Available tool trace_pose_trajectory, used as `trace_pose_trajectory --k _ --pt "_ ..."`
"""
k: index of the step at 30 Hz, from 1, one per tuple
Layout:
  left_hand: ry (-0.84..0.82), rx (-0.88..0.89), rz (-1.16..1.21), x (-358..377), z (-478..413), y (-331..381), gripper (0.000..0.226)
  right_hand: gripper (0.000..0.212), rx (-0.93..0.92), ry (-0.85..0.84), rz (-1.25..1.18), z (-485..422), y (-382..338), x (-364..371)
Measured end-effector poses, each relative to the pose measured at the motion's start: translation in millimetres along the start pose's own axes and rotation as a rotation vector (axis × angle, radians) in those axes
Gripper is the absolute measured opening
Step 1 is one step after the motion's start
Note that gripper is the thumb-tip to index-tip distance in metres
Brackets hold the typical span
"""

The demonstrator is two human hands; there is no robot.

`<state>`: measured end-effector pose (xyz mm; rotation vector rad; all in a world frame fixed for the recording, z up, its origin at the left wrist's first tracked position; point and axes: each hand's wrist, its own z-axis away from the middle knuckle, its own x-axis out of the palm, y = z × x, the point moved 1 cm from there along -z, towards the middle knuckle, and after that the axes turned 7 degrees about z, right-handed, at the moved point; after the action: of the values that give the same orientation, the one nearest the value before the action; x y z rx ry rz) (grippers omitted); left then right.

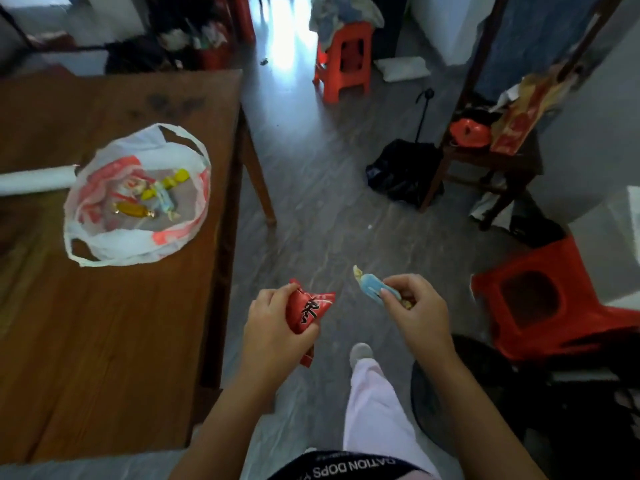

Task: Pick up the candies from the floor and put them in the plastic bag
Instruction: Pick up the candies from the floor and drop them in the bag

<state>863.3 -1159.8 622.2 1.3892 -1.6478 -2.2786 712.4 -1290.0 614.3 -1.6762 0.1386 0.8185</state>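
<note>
**Two candies in hand, bag open on the table**

I see a red-wrapped candy (306, 315) with black lettering clenched in the left hand (277, 327), fingers curled round its middle so the twisted ends stick out above and below the fist. The right hand (414, 311) pinches a blue-wrapped candy (372, 285) between thumb and fingertips; its pale twisted end points up and to the left. Both hands are held over the grey floor (322, 209), just apart from each other, beside the table's near corner.

The plastic bag (138, 244), white with red print, lies open on the wooden table (86, 341), well to the left of the hands. Inside it I make out several candies (152, 199): yellow ones, an amber one and a pale blue one, bunched near the middle. A white roll (34, 181) touches the bag's left edge.

Below the hands, a pink trouser leg (374, 410) and a light shoe (360, 351) show. A red plastic stool (554, 306) stands to the right, another red stool (344, 60) farther back, and a black bag (401, 171) lies by a wooden chair (485, 161).
</note>
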Motion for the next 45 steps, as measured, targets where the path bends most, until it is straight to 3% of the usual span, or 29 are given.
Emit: trace_pose_trajectory --k 5,13,18,26,34,45 --pt "0.194 -0.058 -0.046 -13 -83 23 0.066 0.011 -0.173 -0.074 -0.061 -123 -29 25" --pt "0.416 -0.232 -0.029 -48 -159 33 0.063 0.01 -0.249 -0.282 -0.092 -242 -59 66" --pt "0.529 -0.453 -0.024 -79 -175 -6 0.065 0.008 -0.344 -0.453 -0.081 -279 -85 113" --pt "0.737 -0.589 0.01 -152 -241 -85 0.061 0.012 -0.58 -0.635 -0.001 -327 -161 210" --pt "0.748 -0.84 -0.103 -178 -282 -165 0.063 0.011 -0.724 -0.848 0.037 -347 -235 309" --pt "0.84 -0.953 -0.143 -173 -277 -155 0.053 0.013 -0.951 -1.209 0.133 -353 -261 385"
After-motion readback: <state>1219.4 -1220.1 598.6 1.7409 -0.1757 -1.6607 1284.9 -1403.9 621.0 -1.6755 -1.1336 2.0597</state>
